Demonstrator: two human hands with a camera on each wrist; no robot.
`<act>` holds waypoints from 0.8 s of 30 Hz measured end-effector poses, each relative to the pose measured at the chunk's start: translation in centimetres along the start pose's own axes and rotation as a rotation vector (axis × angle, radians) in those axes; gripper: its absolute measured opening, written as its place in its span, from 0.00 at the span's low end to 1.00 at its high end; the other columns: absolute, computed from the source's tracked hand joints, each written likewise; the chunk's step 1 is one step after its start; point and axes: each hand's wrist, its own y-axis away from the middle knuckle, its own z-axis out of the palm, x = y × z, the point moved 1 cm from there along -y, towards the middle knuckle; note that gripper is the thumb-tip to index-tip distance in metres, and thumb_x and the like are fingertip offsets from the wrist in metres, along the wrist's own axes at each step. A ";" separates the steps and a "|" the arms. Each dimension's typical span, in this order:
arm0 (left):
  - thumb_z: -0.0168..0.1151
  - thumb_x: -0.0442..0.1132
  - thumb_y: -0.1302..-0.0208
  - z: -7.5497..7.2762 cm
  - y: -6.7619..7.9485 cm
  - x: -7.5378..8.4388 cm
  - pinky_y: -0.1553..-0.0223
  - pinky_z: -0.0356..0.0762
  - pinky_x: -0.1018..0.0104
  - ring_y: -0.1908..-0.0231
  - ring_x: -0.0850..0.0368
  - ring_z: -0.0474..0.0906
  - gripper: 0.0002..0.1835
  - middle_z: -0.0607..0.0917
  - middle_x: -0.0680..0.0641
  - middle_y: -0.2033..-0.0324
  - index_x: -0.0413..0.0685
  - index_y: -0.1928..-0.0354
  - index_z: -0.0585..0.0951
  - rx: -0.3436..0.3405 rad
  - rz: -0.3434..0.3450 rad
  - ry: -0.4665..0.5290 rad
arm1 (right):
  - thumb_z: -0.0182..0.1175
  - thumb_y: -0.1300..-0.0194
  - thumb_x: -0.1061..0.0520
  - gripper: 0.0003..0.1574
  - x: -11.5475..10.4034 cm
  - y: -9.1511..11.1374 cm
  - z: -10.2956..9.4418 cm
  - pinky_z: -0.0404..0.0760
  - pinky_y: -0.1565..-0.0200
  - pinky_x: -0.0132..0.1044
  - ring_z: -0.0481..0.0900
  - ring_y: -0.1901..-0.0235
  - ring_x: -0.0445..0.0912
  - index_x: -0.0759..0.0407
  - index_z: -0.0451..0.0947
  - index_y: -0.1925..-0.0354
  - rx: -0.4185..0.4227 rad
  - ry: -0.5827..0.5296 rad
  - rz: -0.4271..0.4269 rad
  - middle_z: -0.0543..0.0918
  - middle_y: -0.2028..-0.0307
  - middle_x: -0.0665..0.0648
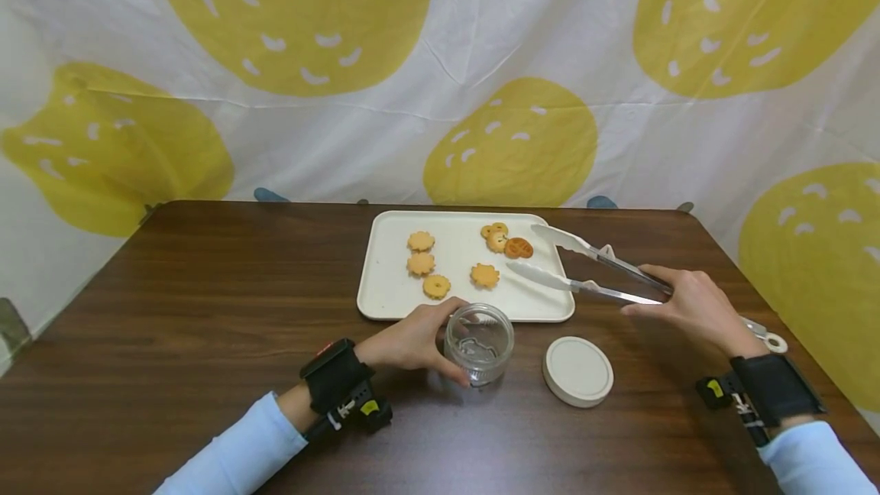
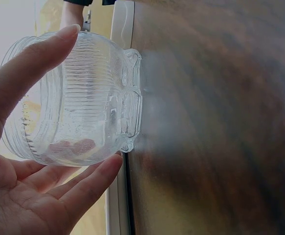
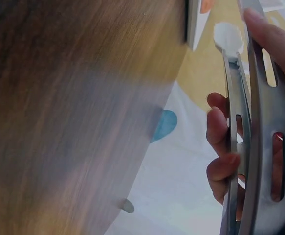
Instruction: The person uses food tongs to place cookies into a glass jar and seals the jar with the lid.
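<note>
My left hand (image 1: 415,338) holds a clear glass jar (image 1: 479,342) from its left side, thumb and fingers round the wall. The jar stands upright on the table without a lid, just in front of a white tray (image 1: 385,273). In the left wrist view the ribbed glass jar (image 2: 83,98) lies between thumb and fingers. My right hand (image 1: 694,308) grips metal tongs (image 3: 267,122), a finger and thumb on opposite arms. Their pale tips are spread apart over the tray's right side, near a brown pretzel-shaped biscuit (image 1: 519,248) and a scalloped biscuit (image 1: 484,276).
A round white lid (image 1: 578,371) lies flat right of the jar. Scalloped biscuits (image 1: 421,264) and a flower-shaped ring biscuit (image 1: 436,286) sit on the tray's left half. A small round biscuit (image 1: 497,241) is at the back right. A patterned cloth (image 1: 330,143) hangs behind the table.
</note>
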 end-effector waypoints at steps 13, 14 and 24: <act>0.75 0.47 0.67 0.0 0.1 0.0 0.49 0.74 0.57 0.53 0.55 0.72 0.43 0.78 0.44 0.52 0.43 0.46 0.65 -0.005 0.008 0.005 | 0.65 0.59 0.33 0.53 0.2 -1.4 0.9 0.62 0.83 0.36 0.63 0.83 0.46 0.71 0.69 0.46 -0.077 -0.006 0.031 0.62 0.94 0.47; 0.75 0.48 0.67 0.0 0.1 0.0 0.49 0.73 0.57 0.53 0.55 0.72 0.43 0.78 0.44 0.52 0.43 0.45 0.65 -0.004 0.009 0.005 | 0.65 0.59 0.33 0.53 0.2 -1.6 0.9 0.62 0.84 0.36 0.63 0.83 0.46 0.71 0.69 0.46 -0.082 -0.008 0.029 0.63 0.93 0.48; 0.75 0.47 0.67 0.0 0.0 -0.1 0.49 0.74 0.56 0.53 0.55 0.72 0.43 0.78 0.44 0.52 0.43 0.46 0.65 -0.001 0.010 0.010 | 0.66 0.60 0.34 0.55 0.2 -2.8 0.8 0.66 0.78 0.37 0.65 0.80 0.48 0.76 0.68 0.48 -0.143 -0.019 0.020 0.77 0.84 0.57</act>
